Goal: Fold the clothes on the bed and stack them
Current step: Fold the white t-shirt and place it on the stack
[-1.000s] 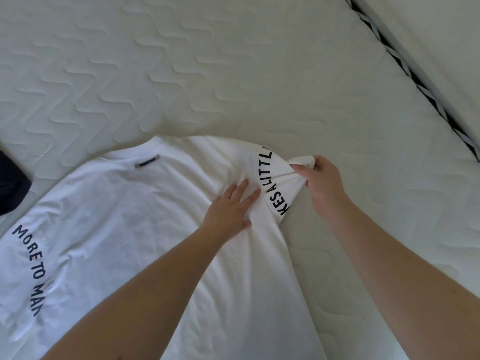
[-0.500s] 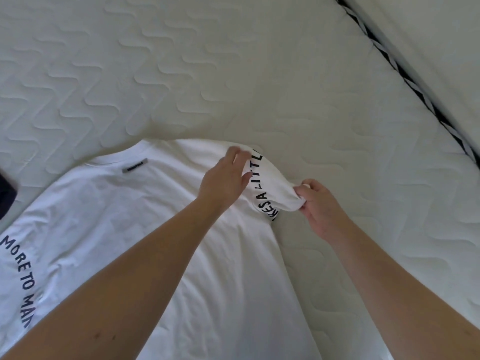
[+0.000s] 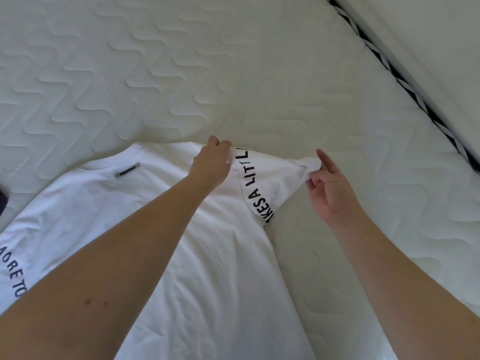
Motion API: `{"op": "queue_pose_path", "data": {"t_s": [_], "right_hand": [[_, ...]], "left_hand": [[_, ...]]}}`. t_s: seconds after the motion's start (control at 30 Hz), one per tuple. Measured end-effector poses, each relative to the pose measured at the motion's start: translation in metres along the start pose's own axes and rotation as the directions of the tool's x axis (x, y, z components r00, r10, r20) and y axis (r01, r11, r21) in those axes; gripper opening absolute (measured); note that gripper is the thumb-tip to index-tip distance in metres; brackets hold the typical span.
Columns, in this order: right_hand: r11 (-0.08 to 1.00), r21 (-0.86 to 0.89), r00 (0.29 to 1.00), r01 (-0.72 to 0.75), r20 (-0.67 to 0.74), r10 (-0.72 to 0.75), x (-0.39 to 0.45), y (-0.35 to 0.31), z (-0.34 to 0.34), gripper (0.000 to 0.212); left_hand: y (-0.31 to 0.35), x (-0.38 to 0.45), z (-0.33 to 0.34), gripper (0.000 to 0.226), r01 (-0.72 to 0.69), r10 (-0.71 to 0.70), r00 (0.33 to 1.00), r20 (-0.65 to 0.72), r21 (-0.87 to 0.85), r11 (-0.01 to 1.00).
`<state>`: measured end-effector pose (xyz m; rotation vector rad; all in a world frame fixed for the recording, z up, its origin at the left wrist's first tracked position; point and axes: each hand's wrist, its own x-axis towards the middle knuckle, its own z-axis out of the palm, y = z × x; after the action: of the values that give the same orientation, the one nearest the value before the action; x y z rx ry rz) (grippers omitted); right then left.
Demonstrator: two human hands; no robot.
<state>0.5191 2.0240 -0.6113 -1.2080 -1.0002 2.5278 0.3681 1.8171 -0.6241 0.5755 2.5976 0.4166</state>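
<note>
White T-shirt (image 3: 213, 268): lower body cut off at the bottom edge; left sleeve cut at the left edge, its lettering partial.
Neck label (image 3: 127, 170): print too small to read.
Dark item (image 3: 2, 201): sliver at the left edge, possibly a garment.
Left hand (image 3: 211, 165): fingertips hidden behind the sleeve fold.
Both forearms: cut off at the bottom edge.

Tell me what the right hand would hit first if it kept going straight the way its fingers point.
The right hand points up-left, pinching the sleeve of the white T-shirt. It would likely meet that sleeve first, then the left hand gripping the shoulder seam; depth is uncertain.
</note>
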Motion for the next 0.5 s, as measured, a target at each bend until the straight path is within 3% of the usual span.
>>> {"op": "queue_pose_path", "data": {"t_s": [0.07, 0.17, 0.23, 0.3, 0.43, 0.5], "right_hand": [[0.998, 0.025, 0.997, -0.056, 0.051, 0.054, -0.001, -0.001, -0.006, 0.047], [0.934, -0.287, 0.974, -0.214, 0.013, 0.227, -0.001, 0.002, -0.006, 0.026], [0.766, -0.579, 0.954, -0.281, -0.080, 0.290, 0.003, 0.008, -0.002, 0.050], [0.566, -0.772, 0.939, -0.289, -0.115, 0.323, 0.004, 0.012, 0.005, 0.059], [0.173, -0.967, 0.942, -0.185, -0.125, 0.310, 0.003, 0.028, 0.020, 0.050], [0.071, -0.989, 0.970, -0.127, -0.109, 0.218, 0.004, 0.038, 0.025, 0.050]], "left_hand": [[-0.002, -0.001, -0.001, 0.036, -0.022, 0.021, 0.999, -0.026, -0.031, 0.999], [-0.003, -0.006, -0.001, 0.024, -0.066, 0.065, 0.998, -0.023, -0.050, 0.997], [-0.005, -0.010, -0.004, 0.023, -0.116, 0.117, 0.993, 0.013, -0.051, 0.992], [-0.008, -0.015, -0.006, 0.023, -0.163, 0.167, 0.983, 0.079, -0.056, 0.985], [-0.017, -0.024, -0.009, 0.028, -0.138, 0.157, 0.972, 0.172, -0.118, 0.983], [-0.020, -0.028, -0.009, 0.029, -0.090, 0.127, 0.977, 0.172, -0.206, 0.974]]}}
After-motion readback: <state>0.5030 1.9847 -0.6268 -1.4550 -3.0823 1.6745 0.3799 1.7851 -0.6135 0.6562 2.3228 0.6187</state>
